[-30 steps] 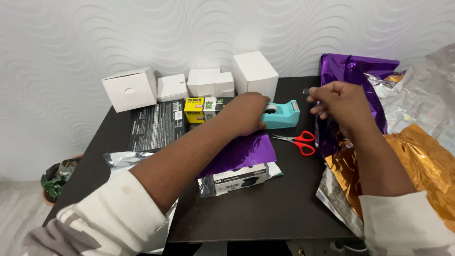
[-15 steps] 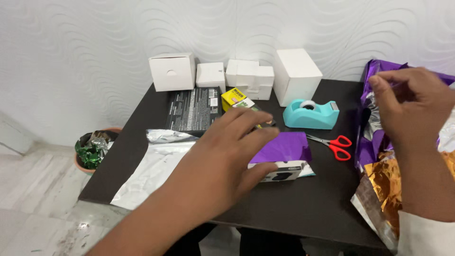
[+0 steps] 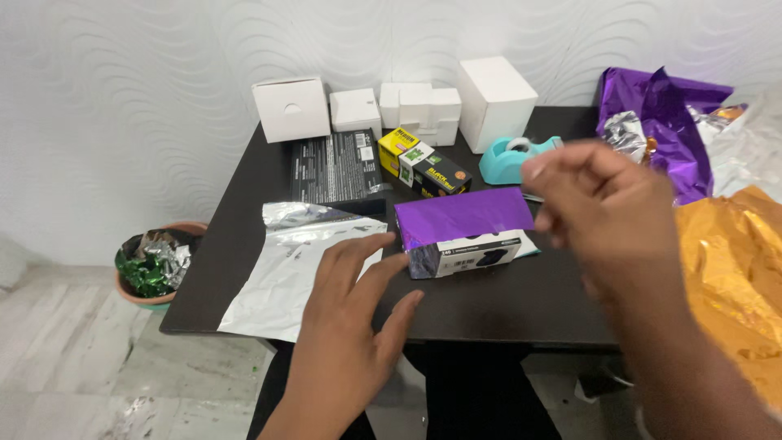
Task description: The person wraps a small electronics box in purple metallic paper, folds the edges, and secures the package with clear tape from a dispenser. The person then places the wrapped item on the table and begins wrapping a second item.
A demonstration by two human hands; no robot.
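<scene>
My left hand [image 3: 350,318] hovers open with fingers spread over the front edge of the black table [image 3: 505,310]. Its fingertips are close to a small dark box [image 3: 464,253] whose top is covered by purple foil [image 3: 463,216]. A silver foil sheet [image 3: 285,277] lies just left of that hand. My right hand [image 3: 603,208] is raised above the table right of the box, blurred, with thumb and fingers pinched together; nothing shows between them. A teal tape dispenser [image 3: 505,159] stands behind it, partly hidden.
Several white boxes [image 3: 289,108] line the wall, the tallest [image 3: 497,98] by the dispenser. A flat black box [image 3: 334,167], a yellow box [image 3: 397,147] and a small black box [image 3: 436,171] sit mid-table. Crumpled purple foil [image 3: 660,122] and gold foil [image 3: 733,269] lie right. A pot of foil scraps [image 3: 155,261] stands on the floor.
My left hand left the tape dispenser and drew back to the table's front edge. My right hand came down from the purple foil to the middle. The view shifted left.
</scene>
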